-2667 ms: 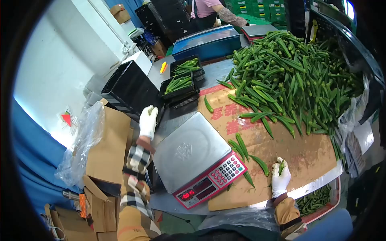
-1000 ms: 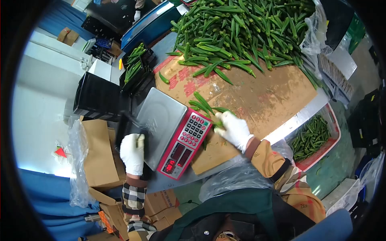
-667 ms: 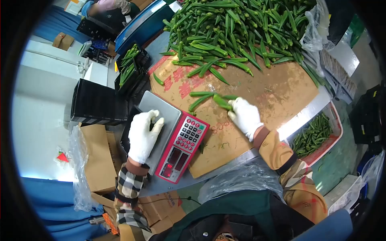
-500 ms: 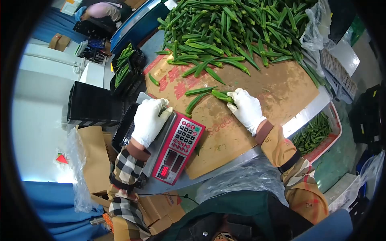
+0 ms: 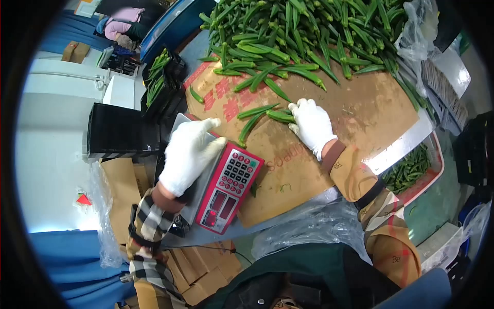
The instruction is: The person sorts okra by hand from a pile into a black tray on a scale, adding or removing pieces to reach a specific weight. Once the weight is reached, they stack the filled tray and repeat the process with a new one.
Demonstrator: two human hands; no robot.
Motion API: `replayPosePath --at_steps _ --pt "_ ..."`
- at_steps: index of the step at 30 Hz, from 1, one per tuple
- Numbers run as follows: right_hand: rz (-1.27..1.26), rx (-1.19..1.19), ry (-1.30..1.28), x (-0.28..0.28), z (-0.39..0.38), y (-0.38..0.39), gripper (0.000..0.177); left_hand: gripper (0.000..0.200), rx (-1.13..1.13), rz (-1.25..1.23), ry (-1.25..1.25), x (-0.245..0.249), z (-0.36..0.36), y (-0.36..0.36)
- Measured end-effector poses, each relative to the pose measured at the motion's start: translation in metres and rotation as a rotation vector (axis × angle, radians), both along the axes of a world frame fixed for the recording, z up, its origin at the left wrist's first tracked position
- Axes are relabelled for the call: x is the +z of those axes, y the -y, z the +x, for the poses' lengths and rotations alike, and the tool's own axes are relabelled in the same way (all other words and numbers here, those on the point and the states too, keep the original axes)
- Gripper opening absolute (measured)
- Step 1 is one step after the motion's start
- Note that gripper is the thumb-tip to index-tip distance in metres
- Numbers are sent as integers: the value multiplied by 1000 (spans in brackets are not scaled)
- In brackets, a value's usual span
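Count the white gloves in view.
2: one on the left hand over the scale, one on the right hand touching an okra pod. Others may be hidden.

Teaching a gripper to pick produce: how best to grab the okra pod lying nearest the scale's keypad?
Pinch the okra pod across its middle, coming from above: it lies flat on the cardboard, long and slim, with bare cardboard along both sides.
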State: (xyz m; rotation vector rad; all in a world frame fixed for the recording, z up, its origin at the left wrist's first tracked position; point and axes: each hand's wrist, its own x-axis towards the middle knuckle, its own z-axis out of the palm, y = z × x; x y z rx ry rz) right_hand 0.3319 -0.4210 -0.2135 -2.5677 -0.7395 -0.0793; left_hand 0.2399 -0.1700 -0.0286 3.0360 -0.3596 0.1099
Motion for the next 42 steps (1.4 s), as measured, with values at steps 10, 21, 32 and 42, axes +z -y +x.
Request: replayPosePath --at_steps 10,21,32,42 --pt "448 -92 -438 8 48 47 39 44 -99 335 -508 -95 123 24" --pt "648 -264 -151 -4 220 28 57 100 202 -608 -71 -91 330 1" --pt "477 -84 -285 18 168 0 78 96 106 -420 181 -143 229 73" --pt "176 183 105 3 42 92 72 70 -8 -332 -68 -124 84 129"
